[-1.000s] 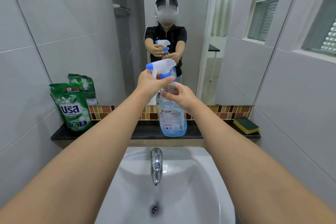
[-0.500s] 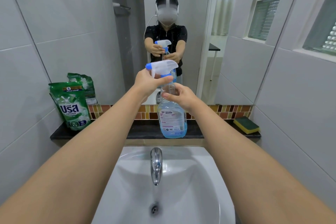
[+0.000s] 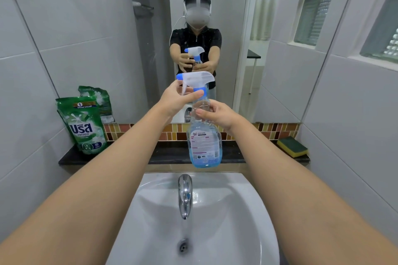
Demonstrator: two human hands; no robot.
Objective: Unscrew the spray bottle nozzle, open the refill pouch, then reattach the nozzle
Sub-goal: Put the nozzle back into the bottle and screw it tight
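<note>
A clear plastic spray bottle (image 3: 204,140) holding blue liquid is being held in the air above the white ceramic sink (image 3: 237,211), in front of the dark ledge (image 3: 168,155). Its upper body is being gripped by the right hand (image 3: 217,114), fingers curled round it. The white and blue trigger nozzle (image 3: 195,79) is being pinched at its collar by the left hand (image 3: 178,99). The green refill pouch (image 3: 83,125) is standing on the ledge, well apart to the left.

Head view looks forward and down, close above the sink (image 3: 247,211).
</note>
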